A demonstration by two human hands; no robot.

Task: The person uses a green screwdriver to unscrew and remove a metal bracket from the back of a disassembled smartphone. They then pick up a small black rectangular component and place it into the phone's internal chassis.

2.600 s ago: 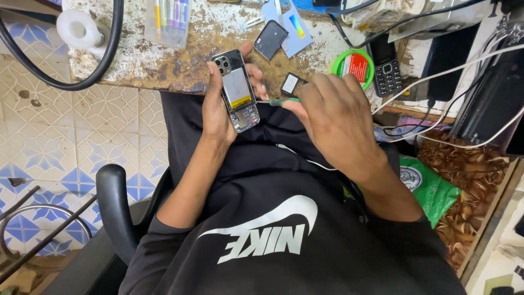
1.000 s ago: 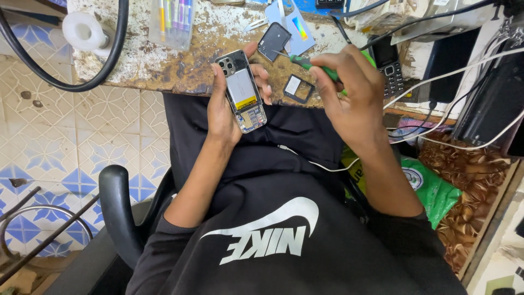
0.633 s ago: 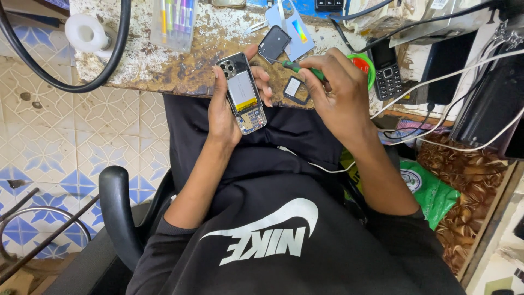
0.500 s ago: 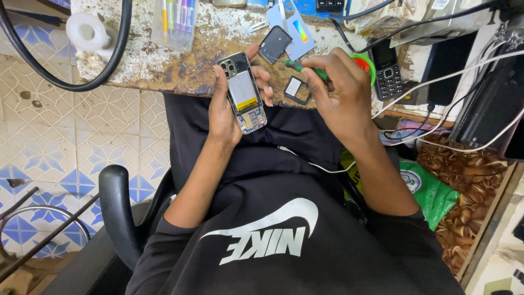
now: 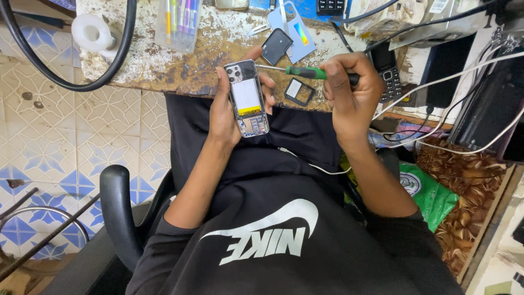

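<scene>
Head view: right hand (image 5: 349, 90), closed on screwdriver (image 5: 297, 71), now brings tip to phone (image 5: 248, 98) gripped by left hand (image 5: 226, 112) at worktop (image 5: 164, 71) edge.

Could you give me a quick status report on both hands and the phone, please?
Left hand grips opened phone. Right hand holds green screwdriver, tip at phone's top edge. Nothing between them.

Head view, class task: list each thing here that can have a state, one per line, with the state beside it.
Smartphone: back cover off, insides showing, held in left hand.
Screwdriver: gripped in right hand, tip touching the smartphone's upper edge.
Keypad phone: lying on bench, screen dark.
Small black square part: loose on bench.
Pen case: lying on bench, pens inside.
</scene>
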